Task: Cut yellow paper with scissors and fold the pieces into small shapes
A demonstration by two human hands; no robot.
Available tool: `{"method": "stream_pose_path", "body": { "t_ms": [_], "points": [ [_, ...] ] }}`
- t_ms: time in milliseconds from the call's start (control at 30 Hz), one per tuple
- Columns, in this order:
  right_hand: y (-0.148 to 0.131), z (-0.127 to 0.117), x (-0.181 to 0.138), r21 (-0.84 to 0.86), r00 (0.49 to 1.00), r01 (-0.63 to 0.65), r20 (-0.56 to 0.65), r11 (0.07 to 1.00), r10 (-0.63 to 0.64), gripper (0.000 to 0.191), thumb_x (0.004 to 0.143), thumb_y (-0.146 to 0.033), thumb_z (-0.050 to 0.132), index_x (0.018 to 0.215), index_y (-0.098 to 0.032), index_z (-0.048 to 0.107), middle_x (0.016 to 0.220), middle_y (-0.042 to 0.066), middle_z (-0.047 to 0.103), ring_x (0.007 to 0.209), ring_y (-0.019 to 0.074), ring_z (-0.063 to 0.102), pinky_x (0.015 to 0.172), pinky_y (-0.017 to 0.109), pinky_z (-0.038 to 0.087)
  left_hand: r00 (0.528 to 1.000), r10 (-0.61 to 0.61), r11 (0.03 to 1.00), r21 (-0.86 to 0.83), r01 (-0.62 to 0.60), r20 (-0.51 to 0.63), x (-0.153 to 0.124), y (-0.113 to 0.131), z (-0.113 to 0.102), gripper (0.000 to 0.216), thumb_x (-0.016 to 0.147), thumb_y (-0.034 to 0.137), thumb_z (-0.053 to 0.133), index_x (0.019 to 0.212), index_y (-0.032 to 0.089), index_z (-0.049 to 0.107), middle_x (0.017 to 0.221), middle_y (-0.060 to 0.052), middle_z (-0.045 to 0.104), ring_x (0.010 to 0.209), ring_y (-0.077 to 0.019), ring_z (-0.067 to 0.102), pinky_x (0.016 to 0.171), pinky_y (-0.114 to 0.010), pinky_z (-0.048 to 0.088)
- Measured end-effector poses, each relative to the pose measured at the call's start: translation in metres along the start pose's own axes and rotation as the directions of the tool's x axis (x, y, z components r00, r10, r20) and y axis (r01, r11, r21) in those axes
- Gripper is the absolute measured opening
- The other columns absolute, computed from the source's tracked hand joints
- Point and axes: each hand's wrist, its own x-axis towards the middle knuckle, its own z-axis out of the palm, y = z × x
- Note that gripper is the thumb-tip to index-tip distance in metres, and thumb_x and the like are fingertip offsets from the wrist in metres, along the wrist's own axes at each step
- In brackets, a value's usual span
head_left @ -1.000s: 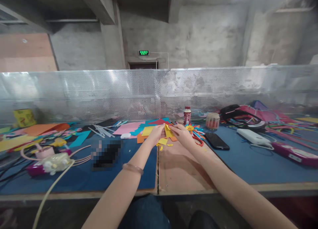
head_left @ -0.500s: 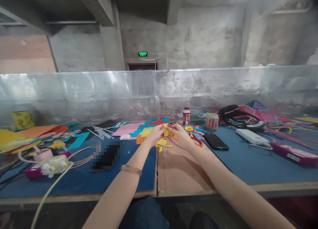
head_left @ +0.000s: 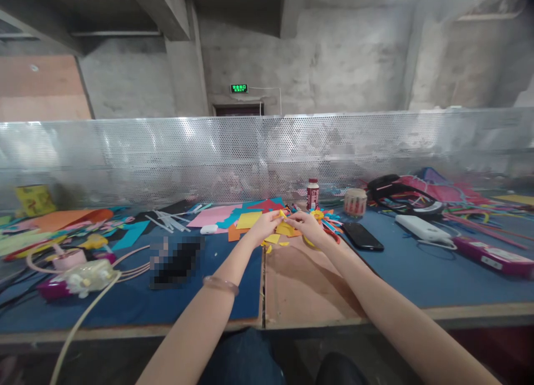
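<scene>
In front of me, above the middle of the table, my left hand (head_left: 267, 227) pinches a small yellow piece of paper (head_left: 282, 213) between thumb and fingers. My right hand (head_left: 307, 227) is closed at the same piece, fingertips meeting its right side; exactly how it grips is too small to see. Below the hands lie yellow paper scraps (head_left: 273, 239) and a yellow sheet (head_left: 249, 220). A multicoloured paper flower (head_left: 317, 215) with a yellow centre rests just beyond my right hand, partly hidden by it. A yellow curved strip shows under the right palm.
To the right are a black phone (head_left: 362, 237), a jar (head_left: 355, 202), a red-capped bottle (head_left: 312, 193) and a white power bank (head_left: 421, 230). Cables and a power strip (head_left: 77, 279) lie left, with coloured paper (head_left: 70, 220) behind. A perforated metal screen (head_left: 167, 162) borders the table's back.
My hands have drawn slightly apart, the right one shifting right. The yellow paper between them now shows as a small, narrow piece at the fingertips. The view has tilted slightly.
</scene>
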Motion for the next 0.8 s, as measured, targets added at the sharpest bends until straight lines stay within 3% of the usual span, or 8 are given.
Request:
{"method": "stream_pose_path", "body": {
  "t_ms": [300,533,800],
  "points": [
    [-0.012,0.003,-0.003,0.120,0.986,-0.150,-0.049,0.981,0.157,0.032,0.067,-0.043,0.057,0.079,-0.013,0.064,0.074,0.003,0.062,0.066,0.0120,0.051,0.058,0.022,0.038,0.996,-0.023,0.999,-0.033,0.020,-0.081,-0.001,0.002,0.003,0.029,0.070,0.034,0.062,0.091,0.013,0.058,0.087,-0.009,0.064,0.076,-0.0187,0.062,0.068,-0.030,0.049],
    [-0.009,0.003,-0.002,0.214,0.974,-0.211,-0.039,0.954,0.224,0.037,0.066,-0.047,0.056,0.080,-0.013,0.064,0.069,0.002,0.060,0.058,0.0096,0.050,0.052,0.021,0.039,0.991,-0.030,1.000,-0.006,0.030,-0.128,0.002,-0.001,0.001,0.031,0.065,0.036,0.066,0.084,0.013,0.056,0.079,-0.009,0.065,0.067,-0.0168,0.062,0.065,-0.031,0.049],
    [-0.006,0.003,-0.002,0.232,0.979,-0.197,-0.011,0.953,0.205,0.036,0.066,-0.044,0.058,0.083,-0.013,0.064,0.071,0.003,0.060,0.059,0.0094,0.050,0.052,0.020,0.040,0.987,-0.042,0.999,0.005,0.044,-0.153,0.003,0.001,0.003,0.024,0.067,0.033,0.064,0.079,0.013,0.057,0.079,-0.008,0.064,0.068,-0.0185,0.062,0.066,-0.034,0.049]
  ]
}}
